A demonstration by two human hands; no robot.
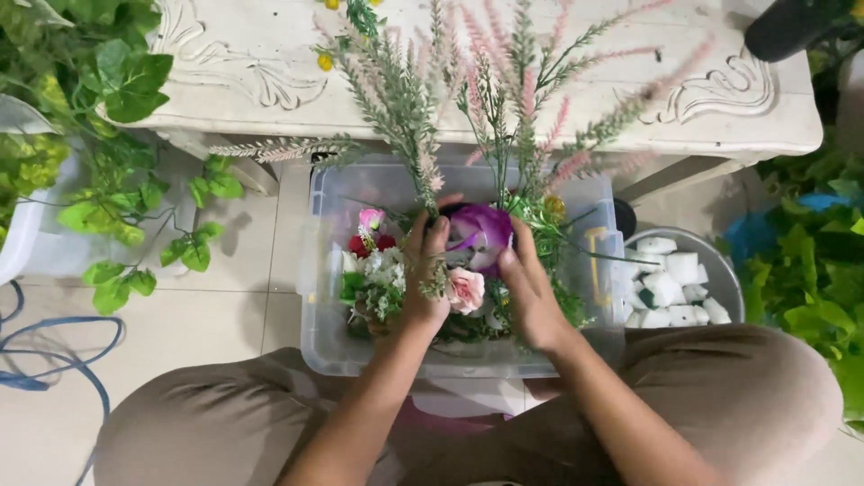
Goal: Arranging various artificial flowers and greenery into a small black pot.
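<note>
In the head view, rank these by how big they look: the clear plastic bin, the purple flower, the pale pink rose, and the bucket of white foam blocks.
1. Clear plastic bin
2. Bucket of white foam blocks, partly hidden
3. Purple flower
4. Pale pink rose

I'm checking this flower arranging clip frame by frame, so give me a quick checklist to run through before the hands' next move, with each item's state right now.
1. Left hand has a hold on the bunch of tall pink-tipped stems: ok, fingers wrapped at their base.
2. Right hand is on the purple flower: ok, touching its edge.
3. Work sits over the clear plastic bin: ok, both hands are above it.
4. Pink rose is free of the hands: ok, it lies between them.
5. Stems clear the white carved table edge: cannot tell, they overlap it in this view.
6. Round tub of white foam blocks nearby: ok, beside the bin.
</note>
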